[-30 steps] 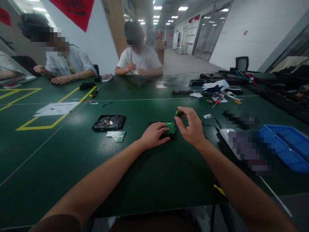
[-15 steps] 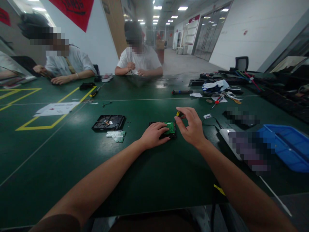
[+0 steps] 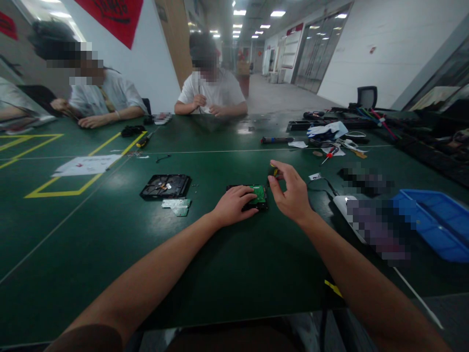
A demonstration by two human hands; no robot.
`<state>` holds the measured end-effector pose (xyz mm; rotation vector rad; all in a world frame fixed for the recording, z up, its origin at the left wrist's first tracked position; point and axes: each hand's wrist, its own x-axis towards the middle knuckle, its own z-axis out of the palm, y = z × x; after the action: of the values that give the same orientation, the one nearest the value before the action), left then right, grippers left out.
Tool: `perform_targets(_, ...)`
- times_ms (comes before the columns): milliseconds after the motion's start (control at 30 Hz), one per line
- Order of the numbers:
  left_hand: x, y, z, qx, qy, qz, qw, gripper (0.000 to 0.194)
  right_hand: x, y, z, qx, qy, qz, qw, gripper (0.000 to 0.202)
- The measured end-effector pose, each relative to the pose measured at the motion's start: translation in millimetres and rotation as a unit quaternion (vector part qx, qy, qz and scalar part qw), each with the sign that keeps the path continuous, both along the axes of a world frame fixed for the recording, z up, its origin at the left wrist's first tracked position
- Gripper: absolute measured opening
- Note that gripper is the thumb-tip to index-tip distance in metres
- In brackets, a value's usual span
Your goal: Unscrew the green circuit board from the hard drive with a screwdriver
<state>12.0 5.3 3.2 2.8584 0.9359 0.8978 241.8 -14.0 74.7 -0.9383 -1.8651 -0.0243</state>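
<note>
A hard drive point(image 3: 261, 194) with a green circuit board facing up lies on the green table. My left hand point(image 3: 236, 201) rests over its left part, fingers across the board and thumb along the near edge, holding it. In my right hand point(image 3: 290, 190) a small screwdriver point(image 3: 273, 170) with a black and yellow handle is pinched between thumb and fingers at the drive's right edge. Its tip is too small to make out. To the left sit an opened black drive case point(image 3: 165, 187) and a loose circuit board point(image 3: 177, 206), with tiny screws close by.
At right are a blue tray point(image 3: 436, 225), a white device point(image 3: 350, 217) with a cable, and a blurred dark item. Farther back lie a red screwdriver point(image 3: 330, 154), gloves point(image 3: 327, 130) and a dark cylindrical tool point(image 3: 276, 140). Two people sit across the table; another is partly visible at far left.
The screwdriver handle has turned a little in my right fingers, and that hand has shifted slightly. My left hand and the drive have stayed put.
</note>
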Motion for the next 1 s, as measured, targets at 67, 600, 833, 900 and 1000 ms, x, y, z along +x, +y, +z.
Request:
perform_targets(67, 0.3, 0.2, 0.4, -0.003, 0.001, 0.0, 1.0, 0.044, 0.2, -0.1, 0.5, 0.008, -0.001, -0.005, 1.0, 0.042)
perform_targets(600, -0.2, -0.3, 1.1, -0.014, 0.002, 0.003, 1.0, 0.043, 0.2, -2.3, 3.4, -0.001, -0.005, 0.001, 1.0, 0.041)
perform_targets(833, 0.1, -0.1, 0.8, -0.014, 0.005, 0.004, 1.0, 0.043, -0.3, -1.1, 2.9, -0.011, 0.012, 0.0, 1.0, 0.044)
perform_targets(900, 0.4, 0.0, 0.3, -0.009, 0.003, 0.003, 1.0, 0.043, -1.0, -1.4, 3.2, -0.006, 0.017, 0.002, 1.0, 0.043)
perform_targets(1000, 0.7, -0.2, 0.4, -0.007, 0.001, 0.003, 1.0, 0.043, -1.7, -1.8, 3.7, 0.008, 0.013, -0.003, 1.0, 0.041)
